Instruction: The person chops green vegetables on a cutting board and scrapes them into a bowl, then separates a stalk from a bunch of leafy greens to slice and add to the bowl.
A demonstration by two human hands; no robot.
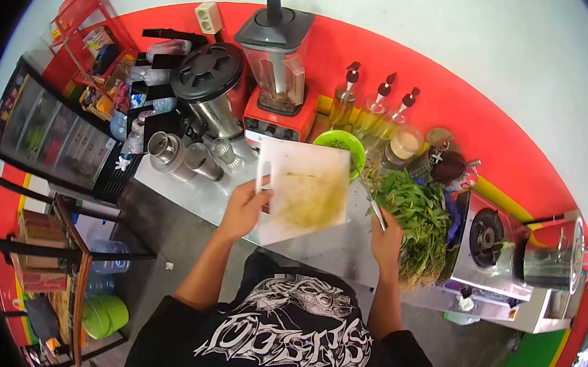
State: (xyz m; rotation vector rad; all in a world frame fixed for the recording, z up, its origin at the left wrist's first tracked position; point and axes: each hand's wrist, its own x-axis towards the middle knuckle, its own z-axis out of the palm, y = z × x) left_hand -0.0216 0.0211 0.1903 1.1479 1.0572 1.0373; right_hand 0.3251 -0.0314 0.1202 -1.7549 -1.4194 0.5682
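My left hand [244,208] is closed on the handle side of a white cutting board [307,160], which it holds tilted above the counter. Yellow-green stains cover the board's lower part. In my right hand [386,236] is a knife [377,212] with a silvery handle; its front end points toward a green bowl [322,138] and is hard to make out. Chopped greens [340,145] lie in this bowl, just behind the board and partly hidden by it. A large bunch of leafy greens [414,220] lies right beside my right hand.
A red blender [279,122] and a lidded steel container [213,105] stand at the back. Pump bottles [371,113] line the wall. Metal cups [169,154] sit on the counter's left [156,179]. A gas stove [487,234] with a steel pot [552,261] is at right.
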